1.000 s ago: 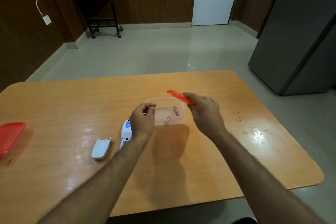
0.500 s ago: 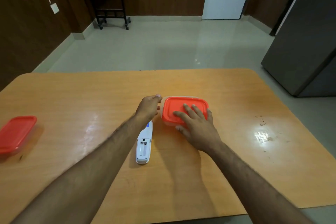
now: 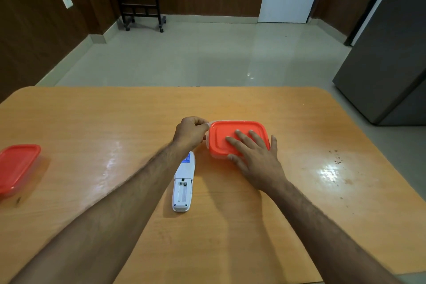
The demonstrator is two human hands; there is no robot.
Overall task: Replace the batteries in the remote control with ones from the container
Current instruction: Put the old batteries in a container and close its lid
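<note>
Nearest us on our wooden table (image 3: 299, 226), the white remote control (image 3: 182, 189) lying back-up with its battery bay uncovered, beyond it our right hand (image 3: 254, 157) with fingers spread flat on the container's orange lid (image 3: 221, 136), our left hand (image 3: 190, 132) curled at the container's left corner just beside those fingertips, whether it pinches anything we cannot tell, far left a second orange-lidded container (image 3: 17, 166).

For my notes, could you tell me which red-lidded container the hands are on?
The middle container, beside the remote: right hand flat on its lid, left hand at its corner. The left-edge container lies untouched.
</note>
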